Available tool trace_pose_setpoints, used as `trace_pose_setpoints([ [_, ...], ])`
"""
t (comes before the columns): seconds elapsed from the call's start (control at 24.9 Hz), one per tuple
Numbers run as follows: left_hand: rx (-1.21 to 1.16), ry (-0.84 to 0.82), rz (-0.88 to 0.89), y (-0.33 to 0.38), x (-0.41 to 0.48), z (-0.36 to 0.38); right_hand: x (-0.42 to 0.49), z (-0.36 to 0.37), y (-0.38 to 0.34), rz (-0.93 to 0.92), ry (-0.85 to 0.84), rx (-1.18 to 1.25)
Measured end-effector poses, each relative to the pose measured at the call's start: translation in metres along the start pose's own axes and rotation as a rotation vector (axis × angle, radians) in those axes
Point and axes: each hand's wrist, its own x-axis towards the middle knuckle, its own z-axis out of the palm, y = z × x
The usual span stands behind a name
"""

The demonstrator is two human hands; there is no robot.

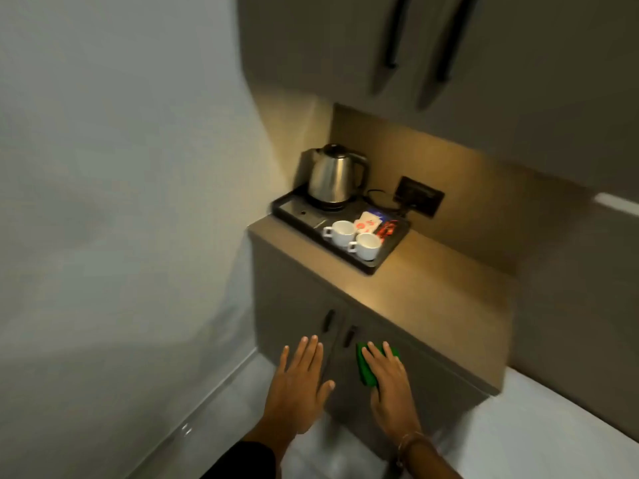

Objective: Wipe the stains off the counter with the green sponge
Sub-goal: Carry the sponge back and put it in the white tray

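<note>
A dim corner holds a tan laminate counter (432, 288) over grey cabinet doors, with a black tray (377, 267) of kettle and cups at its far left. No stains show in this light. The right hand (389, 378), fingers (375, 354) flat and together, carries the green sponge (364, 369) beneath its palm, in front of the doors, below the counter. The left hand (299, 378) is empty, fingers extended. This looks like the approach; next the sponge must rise onto the bare counter right of the tray.

Left hand (300, 378) flat, palm down, fingers straight and together, thumb splayed right, empty. Right hand (387, 378) just beside it, palm down, fingers extended over the green sponge (367, 369), thumb tucked under. Bracelet (408, 444) on right wrist.
</note>
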Motion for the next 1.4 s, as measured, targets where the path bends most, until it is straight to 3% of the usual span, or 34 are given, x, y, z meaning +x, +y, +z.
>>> trace_pose_setpoints([
  [0.16,0.027,0.089,-0.328,-0.102,-0.166,0.013,-0.057,0.105,-0.133,-0.222,-0.238,0.124],
  [0.36,0.026,0.088,-0.752,-0.196,-0.359,0.007,-0.131,0.192,-0.299,-0.511,-0.479,0.164],
  [0.52,0.023,0.141,-0.926,-0.247,-0.479,-0.01,-0.19,0.24,-0.42,-0.728,-0.58,0.193],
  [0.76,0.088,0.183,-1.109,-0.33,-0.641,-0.019,-0.284,0.307,-0.589,-0.877,-0.658,0.224],
  [0.92,0.084,0.084,-1.217,-0.369,-0.71,-0.01,-0.328,0.353,-0.652,-0.956,-0.708,0.142],
  [1.04,0.038,0.078,-1.204,-0.4,-0.74,0.003,-0.344,0.392,-0.675,-0.954,-0.77,0.029],
  [1.4,-0.093,0.125,-1.207,-0.435,-0.765,0.043,-0.352,0.452,-0.676,-0.988,-0.817,-0.286],
])
